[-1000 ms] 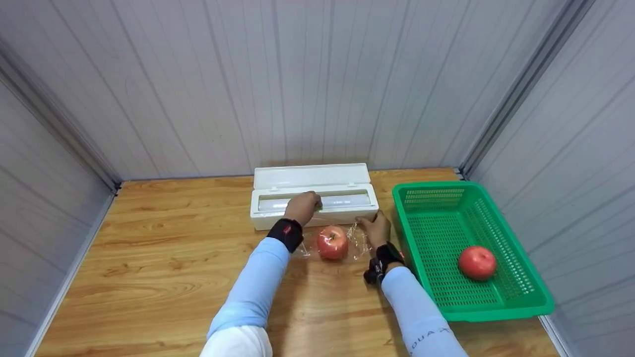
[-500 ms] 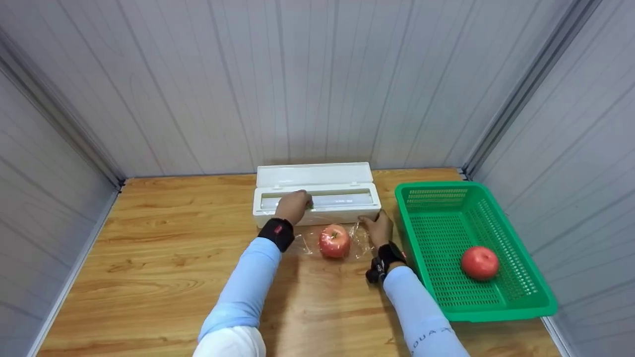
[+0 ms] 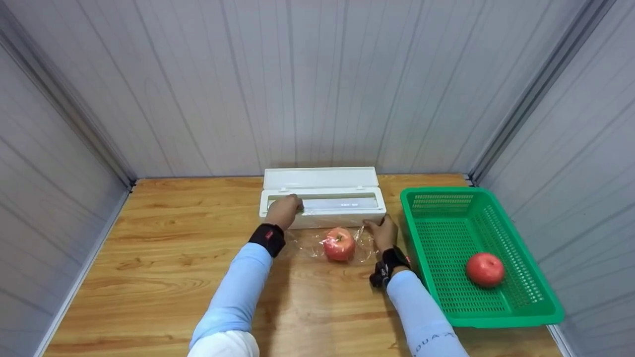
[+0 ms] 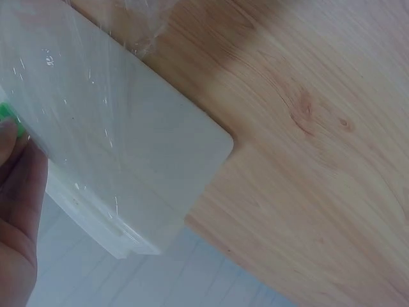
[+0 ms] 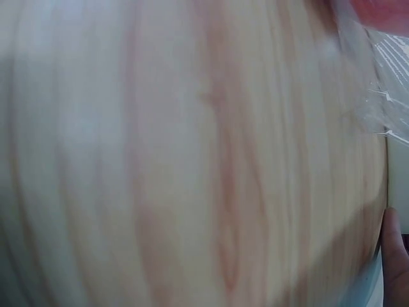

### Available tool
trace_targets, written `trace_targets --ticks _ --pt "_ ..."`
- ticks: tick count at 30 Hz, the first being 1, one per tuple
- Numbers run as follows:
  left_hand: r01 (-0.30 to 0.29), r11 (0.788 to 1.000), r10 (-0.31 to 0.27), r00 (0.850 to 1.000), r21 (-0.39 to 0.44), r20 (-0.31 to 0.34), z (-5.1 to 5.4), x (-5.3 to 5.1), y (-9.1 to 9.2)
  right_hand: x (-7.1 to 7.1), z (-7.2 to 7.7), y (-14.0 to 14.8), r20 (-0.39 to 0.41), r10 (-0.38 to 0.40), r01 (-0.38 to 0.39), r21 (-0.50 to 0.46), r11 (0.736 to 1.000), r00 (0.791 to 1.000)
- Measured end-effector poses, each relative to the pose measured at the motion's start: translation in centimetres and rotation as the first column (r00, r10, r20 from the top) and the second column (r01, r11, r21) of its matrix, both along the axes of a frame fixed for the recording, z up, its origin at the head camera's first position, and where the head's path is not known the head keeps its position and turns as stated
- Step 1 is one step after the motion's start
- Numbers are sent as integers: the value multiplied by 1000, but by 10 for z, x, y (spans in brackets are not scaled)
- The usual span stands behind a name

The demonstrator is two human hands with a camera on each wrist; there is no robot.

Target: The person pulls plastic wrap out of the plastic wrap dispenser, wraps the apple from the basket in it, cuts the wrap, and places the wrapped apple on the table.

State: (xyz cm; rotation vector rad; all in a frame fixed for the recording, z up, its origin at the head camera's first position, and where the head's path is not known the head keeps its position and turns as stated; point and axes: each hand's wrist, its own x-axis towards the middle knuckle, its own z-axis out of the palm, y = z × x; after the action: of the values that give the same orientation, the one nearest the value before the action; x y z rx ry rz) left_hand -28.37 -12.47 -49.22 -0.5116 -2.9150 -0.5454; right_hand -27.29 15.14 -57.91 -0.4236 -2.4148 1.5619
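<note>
A white cling film box (image 3: 342, 220) lies near the back wall, its lid raised and a roll of film inside. On its front edge my left hand (image 3: 284, 212) pinches a small green slider (image 4: 11, 119), seen best in the left wrist view. My right hand (image 3: 384, 233) holds the box's right end; its thumb (image 5: 394, 252) lies along the front in the right wrist view. Clear film (image 3: 308, 242) stretches from the box over a red apple (image 3: 339, 246), which sits on the table between my hands.
To the right stands a green basket (image 3: 430, 277) with a red fruit (image 3: 485, 270) in it, close to my right forearm. Pale panel walls (image 3: 317, 89) enclose the wooden table (image 3: 188, 238) at the back and both sides.
My left hand has slid leftward along the box's front edge, from near its middle toward its left end. My right hand stays at the right end. The head view has shifted slightly.
</note>
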Motion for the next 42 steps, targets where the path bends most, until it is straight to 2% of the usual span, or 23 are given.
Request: trace_targets --ticks 6,11,16,22,35,42 --pt "2 1000 -2 1000 13 -24 -2 3 -7 2 -2 1 -10 -7 7 32 999 1000" --pt "0 1000 0 999 -6 -45 -2 3 -11 3 -2 2 -31 -21 23 58 998 999" --pt "-23 999 22 999 -25 -28 -1 5 -14 4 -3 0 -15 -19 19 41 999 1000" --pt "6 1000 -6 1000 -13 -19 -2 5 -22 3 -5 -2 -8 -11 11 19 1000 1000" --pt "44 999 -44 998 4 -54 -2 7 -34 3 -3 -2 -21 7 -6 18 1000 1000" --pt "58 998 -62 990 -38 -126 -6 6 -46 2 -3 -1 -3 -14 14 -7 1000 1000"
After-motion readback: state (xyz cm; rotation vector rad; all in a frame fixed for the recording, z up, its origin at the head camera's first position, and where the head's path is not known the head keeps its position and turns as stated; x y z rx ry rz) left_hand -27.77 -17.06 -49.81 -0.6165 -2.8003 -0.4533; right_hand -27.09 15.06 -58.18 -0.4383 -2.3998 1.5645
